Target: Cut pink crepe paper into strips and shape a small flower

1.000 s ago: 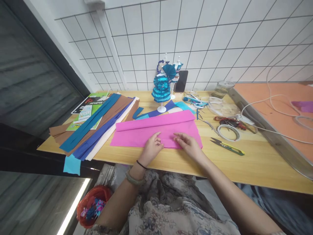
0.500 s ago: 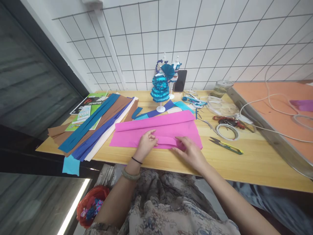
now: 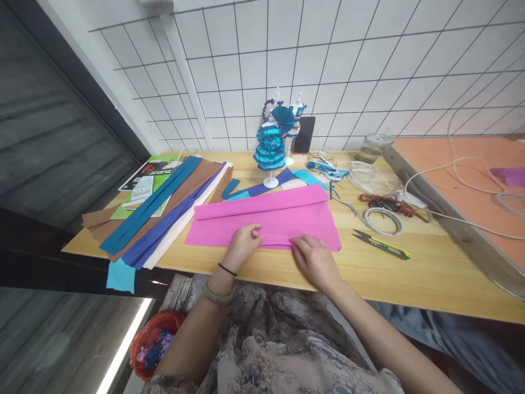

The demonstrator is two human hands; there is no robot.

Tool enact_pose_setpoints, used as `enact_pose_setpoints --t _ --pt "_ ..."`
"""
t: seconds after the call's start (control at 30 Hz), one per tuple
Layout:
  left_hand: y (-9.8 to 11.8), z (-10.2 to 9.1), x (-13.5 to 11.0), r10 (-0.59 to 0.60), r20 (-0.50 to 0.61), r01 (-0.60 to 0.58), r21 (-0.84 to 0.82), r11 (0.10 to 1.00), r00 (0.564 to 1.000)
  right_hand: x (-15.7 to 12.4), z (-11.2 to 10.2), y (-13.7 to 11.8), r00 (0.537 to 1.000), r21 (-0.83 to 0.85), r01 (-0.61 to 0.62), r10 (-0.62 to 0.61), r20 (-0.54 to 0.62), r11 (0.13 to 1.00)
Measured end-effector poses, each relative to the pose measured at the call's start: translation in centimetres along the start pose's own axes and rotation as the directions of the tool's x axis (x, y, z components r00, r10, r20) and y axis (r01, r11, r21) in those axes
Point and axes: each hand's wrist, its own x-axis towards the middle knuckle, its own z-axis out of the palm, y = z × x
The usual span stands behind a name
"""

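A pink crepe paper sheet (image 3: 270, 216) lies on the wooden table (image 3: 430, 268), its far edge rolled over. A narrow fold runs along its near edge. My left hand (image 3: 244, 243) pinches that fold at its left end, fingers curled on the paper. My right hand (image 3: 314, 257) presses and pinches the fold's right end, fingers closed on the near edge. Both hands sit close together at the table's front.
Long strips of blue, brown and white paper (image 3: 164, 205) lie at the left over a green booklet (image 3: 145, 180). A small mannequin in a blue paper dress (image 3: 270, 145) stands behind. Thread snips (image 3: 381, 244), tape rolls (image 3: 383, 219) and cables lie at the right. A red bin (image 3: 151, 345) sits below.
Both hands have drawn back toward the near edge of the pink sheet. A narrow fold has formed along that edge, and the fingers have gone from resting flat to pinching it.
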Motion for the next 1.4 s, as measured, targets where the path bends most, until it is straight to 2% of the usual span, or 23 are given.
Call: enact_pose_setpoints --t 0.37,0.87,1.03,1.2,1.4 --pt "0.5 -0.3 0.1 -0.016 0.030 0.013 0.084 0.996 0.999 -0.1 0.1 0.2 1.000 0.039 -0.014 0.014 0.009 0.999" --pt "1.0 -0.9 -0.3 0.034 0.126 -0.058 0.192 0.980 0.992 -0.7 -0.3 0.5 0.998 0.199 -0.058 0.058 0.005 0.978" --pt "1.1 -0.9 -0.2 0.073 0.124 -0.099 0.214 0.972 0.990 -0.4 -0.8 0.6 0.987 0.310 -0.161 0.158 0.034 0.937" --pt "1.2 -0.9 -0.1 0.075 0.131 -0.102 0.210 0.972 0.989 0.8 -0.7 0.4 0.952 0.329 -0.306 0.287 0.109 0.893" --pt "0.8 -0.9 0.1 0.107 0.115 -0.128 0.193 0.973 0.988 1.7 -0.5 0.2 0.950 0.343 -0.312 0.286 0.125 0.886"
